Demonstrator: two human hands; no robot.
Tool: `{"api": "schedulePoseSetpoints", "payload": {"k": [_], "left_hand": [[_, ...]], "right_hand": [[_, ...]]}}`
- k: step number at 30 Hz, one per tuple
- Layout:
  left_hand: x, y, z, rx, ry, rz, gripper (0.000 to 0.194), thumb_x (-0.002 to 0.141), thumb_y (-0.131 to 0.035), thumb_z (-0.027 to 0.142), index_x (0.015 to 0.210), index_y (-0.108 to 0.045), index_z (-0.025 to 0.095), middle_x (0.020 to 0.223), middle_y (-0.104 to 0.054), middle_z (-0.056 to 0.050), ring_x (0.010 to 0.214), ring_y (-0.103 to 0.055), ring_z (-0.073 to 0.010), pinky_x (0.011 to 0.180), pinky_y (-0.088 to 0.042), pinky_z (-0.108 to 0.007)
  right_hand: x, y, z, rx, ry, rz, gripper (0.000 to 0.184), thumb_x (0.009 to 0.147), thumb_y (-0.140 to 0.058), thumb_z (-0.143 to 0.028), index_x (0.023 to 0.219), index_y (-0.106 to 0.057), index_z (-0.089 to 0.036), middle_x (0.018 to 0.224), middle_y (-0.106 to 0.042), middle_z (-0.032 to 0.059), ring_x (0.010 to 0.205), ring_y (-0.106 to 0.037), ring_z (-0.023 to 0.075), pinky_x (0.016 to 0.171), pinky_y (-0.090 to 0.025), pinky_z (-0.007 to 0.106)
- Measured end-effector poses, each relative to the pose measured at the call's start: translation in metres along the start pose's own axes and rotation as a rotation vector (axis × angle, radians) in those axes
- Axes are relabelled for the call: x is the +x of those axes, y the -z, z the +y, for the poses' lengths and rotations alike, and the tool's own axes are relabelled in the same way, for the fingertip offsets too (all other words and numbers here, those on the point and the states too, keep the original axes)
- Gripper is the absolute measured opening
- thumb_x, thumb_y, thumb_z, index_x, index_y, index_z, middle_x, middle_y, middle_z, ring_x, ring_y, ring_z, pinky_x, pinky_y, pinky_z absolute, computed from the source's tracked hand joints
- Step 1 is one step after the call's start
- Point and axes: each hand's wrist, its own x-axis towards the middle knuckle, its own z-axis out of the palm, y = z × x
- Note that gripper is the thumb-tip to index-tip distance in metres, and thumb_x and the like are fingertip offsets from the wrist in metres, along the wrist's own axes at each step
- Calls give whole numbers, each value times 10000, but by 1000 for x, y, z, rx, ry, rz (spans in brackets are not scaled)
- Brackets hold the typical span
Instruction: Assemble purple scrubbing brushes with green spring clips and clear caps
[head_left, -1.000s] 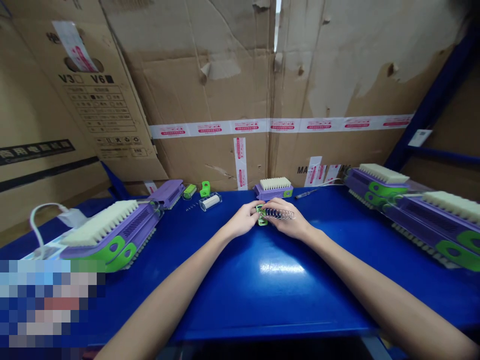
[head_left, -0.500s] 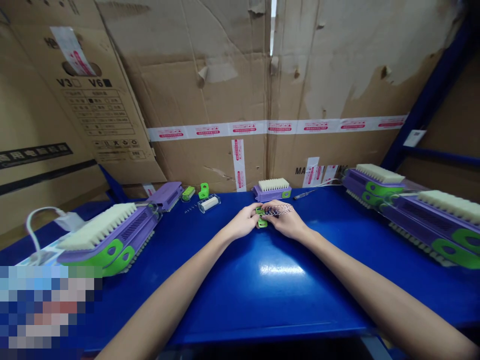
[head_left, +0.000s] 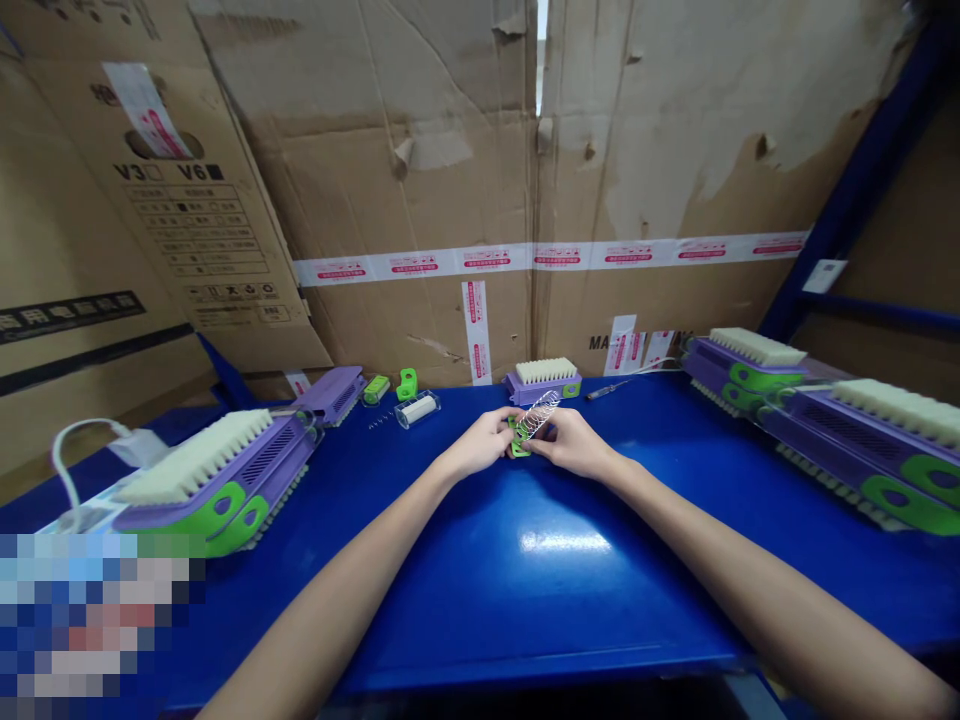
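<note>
Over the middle of the blue table, my left hand (head_left: 480,443) is closed on a small green plastic piece (head_left: 517,447). Close beside it, my right hand (head_left: 581,444) has its fingers pinched at the lower end of a shiny metal coil spring (head_left: 539,412). The spring slants up and to the right, its lower end against or just over the green piece. Whether the two are joined is hidden by the fingers. Behind my hands stands a purple brush block (head_left: 544,387) with cream bristles.
Left of my hands lie a clear case with a white roller (head_left: 418,408), a green bracket (head_left: 406,384), a green block (head_left: 376,390) and small screws (head_left: 380,420). A screwdriver (head_left: 606,390) lies at the back right. Purple-green brush units stand left (head_left: 217,480) and right (head_left: 840,435).
The spring has swung from lying nearly level over my right hand to slanting upward. My right hand has shifted slightly, while my left hand stays on the green piece.
</note>
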Motion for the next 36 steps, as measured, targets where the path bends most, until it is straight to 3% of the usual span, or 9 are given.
{"api": "schedulePoseSetpoints", "payload": {"k": [13,20,29,36], "left_hand": [[1,0,1,-31,31,-63,354,749,-520,129,1097,-559,73,689,-576,-17,557,-490,-89,542,-379,-215],[1,-2,0,-86,6,-175,464,695,-691,270,1096,-542,91,872,-612,-72,751,-559,-139,640,-413,-234],[-1,-3,8,-64,0,-172,448,682,-704,409,964,-563,91,695,-553,-5,592,-487,-87,559,-363,-210],[2,-2,7,-71,52,-145,470,670,-702,373,1009,-558,81,666,-573,-9,557,-499,-93,540,-355,-221]], "right_hand": [[5,-6,9,192,-155,55,222,636,-693,-219,844,-642,-160,742,-667,8,661,-597,147,631,-476,267],[8,-6,19,288,-198,2,242,572,-738,-250,746,-605,-146,641,-597,-23,579,-537,116,559,-443,237],[12,-6,22,285,-194,-10,310,598,-746,-364,763,-603,-145,568,-559,-34,491,-503,100,478,-409,221],[12,-4,26,197,-139,-5,265,632,-726,-345,766,-596,-156,571,-564,-36,510,-520,106,507,-423,223]]}}
